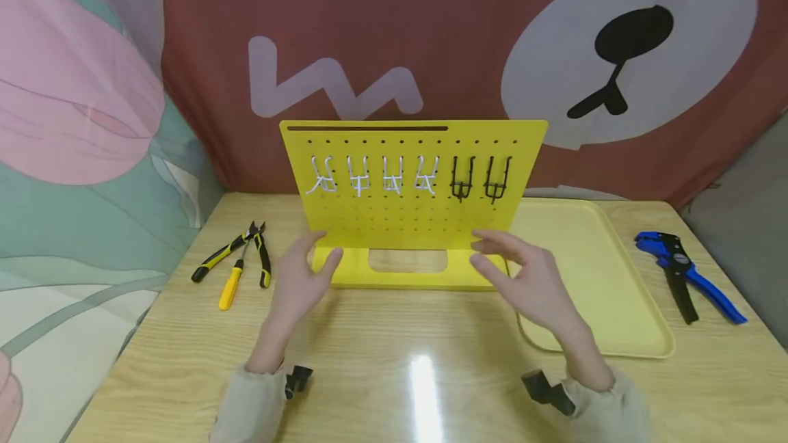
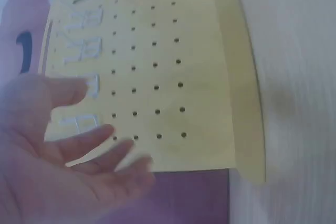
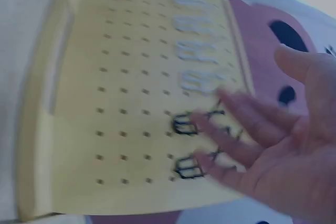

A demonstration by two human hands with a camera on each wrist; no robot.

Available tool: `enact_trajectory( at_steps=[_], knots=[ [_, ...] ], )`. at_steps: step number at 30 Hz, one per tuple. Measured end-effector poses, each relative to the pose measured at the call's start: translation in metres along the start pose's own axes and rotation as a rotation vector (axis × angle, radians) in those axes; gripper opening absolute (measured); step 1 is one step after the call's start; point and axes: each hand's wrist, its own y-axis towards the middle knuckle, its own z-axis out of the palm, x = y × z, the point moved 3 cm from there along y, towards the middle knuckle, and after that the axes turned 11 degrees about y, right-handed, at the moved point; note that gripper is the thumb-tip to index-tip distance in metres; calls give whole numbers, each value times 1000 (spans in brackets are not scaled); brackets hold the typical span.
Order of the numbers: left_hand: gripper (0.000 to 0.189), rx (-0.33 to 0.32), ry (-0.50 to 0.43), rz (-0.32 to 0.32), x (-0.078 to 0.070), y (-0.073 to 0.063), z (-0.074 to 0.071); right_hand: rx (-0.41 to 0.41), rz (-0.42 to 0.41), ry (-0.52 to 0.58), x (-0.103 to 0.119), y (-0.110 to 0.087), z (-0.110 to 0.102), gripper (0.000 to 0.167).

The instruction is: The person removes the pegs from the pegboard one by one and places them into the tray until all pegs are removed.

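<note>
From where I stand, a yellow metal-look pegboard [image 1: 409, 219] stands upright on the table [image 1: 369, 347], just beyond and between the person's two hands. The left hand [image 1: 304, 275] is near its lower left corner, thumb and fingers apart with nothing between them; the right hand [image 1: 529, 279] mirrors it near the opposite corner, fingers likewise parted. Whether any fingertip touches the board, I can't tell. Above and beyond the left hand, toward the middle, hang four white wire hooks [image 1: 392, 178]; two black wire hooks [image 1: 462, 189] hang beyond the right. Left of the left hand lie black-and-yellow diagonal cutters [image 1: 220, 258], with a yellow-handled screwdriver [image 1: 230, 289] between their handles. A pale yellow tray [image 1: 591, 272] sits beside and partly beneath the right hand, and farther right lies a blue-and-black wire stripper [image 1: 680, 262], its round mark too small to read. Behind everything, a printed cloth [image 1: 455, 39] bears a pale zigzag beside a bear-like muzzle.
</note>
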Motion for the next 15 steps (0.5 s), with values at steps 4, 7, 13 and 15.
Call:
enact_trajectory(
  at_steps=[4,7,13,15],
  knots=[
    [37,-127,-317,-132,14,18,-10,-158,-199,324,9,16,-18,20],
    [30,-185,-578,-254,22,34,-15,-224,-280,661,8,27,-28,16],
    [15,-227,-980,-485,31,58,-16,-222,-263,979,-5,34,-33,19],
    [10,-260,-990,-498,33,65,-18,-233,-245,966,-9,35,-32,19]
  ],
)
